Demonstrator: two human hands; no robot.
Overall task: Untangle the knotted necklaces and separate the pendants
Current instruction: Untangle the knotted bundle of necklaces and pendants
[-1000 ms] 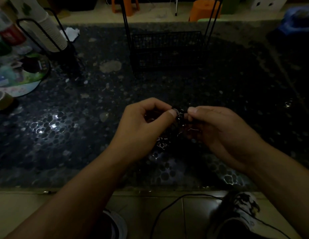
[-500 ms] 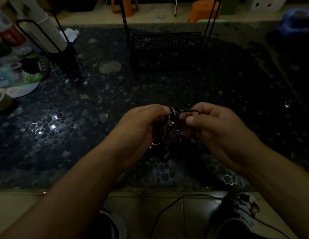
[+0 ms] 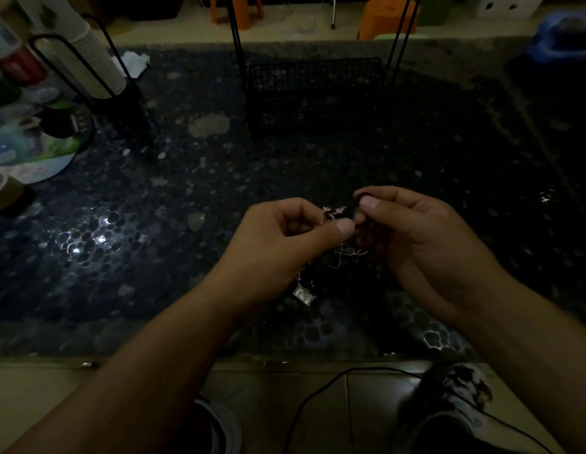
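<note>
A tangle of thin silvery and dark necklaces (image 3: 345, 253) hangs between my two hands above the dark pebble-patterned table (image 3: 186, 208). My left hand (image 3: 285, 247) pinches the strands between thumb and curled fingers. My right hand (image 3: 412, 231) pinches a dark cord loop just to the right of it. A small silver rectangular pendant (image 3: 303, 294) dangles below my left hand. Small silver bits (image 3: 334, 210) show above the left thumb. The scene is dim, so single chains are hard to tell apart.
A black wire basket (image 3: 314, 93) stands at the back centre. At the left are a stack of paper cups in a black holder (image 3: 98, 67), bottles, a round tray (image 3: 39, 142) and a tape roll (image 3: 3, 188). Below the table edge lie shoes and a black cable (image 3: 317, 394).
My hands have drawn slightly apart and the tangle has opened out. The rectangular pendant now hangs in plain sight below my left hand.
</note>
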